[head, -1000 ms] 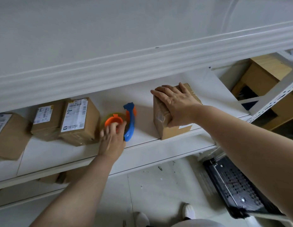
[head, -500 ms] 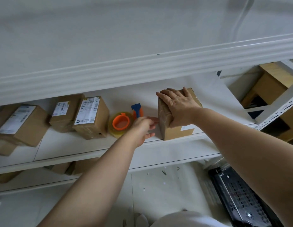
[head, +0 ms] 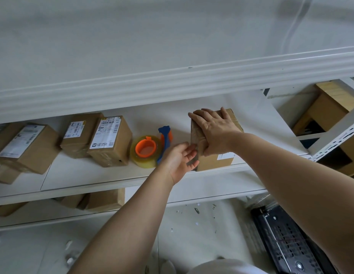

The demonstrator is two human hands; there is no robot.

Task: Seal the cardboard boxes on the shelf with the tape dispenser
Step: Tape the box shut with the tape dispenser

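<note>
Cardboard boxes sit on a white shelf [head: 93,176], seen from above by a person reaching in with both bare arms. Well to the left of the left hand [head: 180,159], three labelled boxes [head: 110,141] lie packed side by side. Judging by the shiny film on them, they are already taped and were pushed aside.

Just left of that hand, touching nothing, the tape dispenser [head: 145,149] lies on its side. It is a clear roll on an orange core with a blue handle. It seems to be parked within easy reach so that both hands are free.

The left hand holds nothing. Its fingers are straight and together, laid flat against the left face of a small upright box [head: 213,162] at the shelf's front edge. This looks like smoothing a strip of tape down so it sticks.

The right hand [head: 213,131] lies spread over the top of the same box with the palm down and the fingers nearly straight. The thumb hangs over the near edge. It likely steadies the box against the sideways push. Whether the tape seam is complete cannot be told.

Right of the right hand, past a shelf upright, are wooden crates [head: 330,107]. Below them a black perforated tray [head: 290,240] rests on the floor.
</note>
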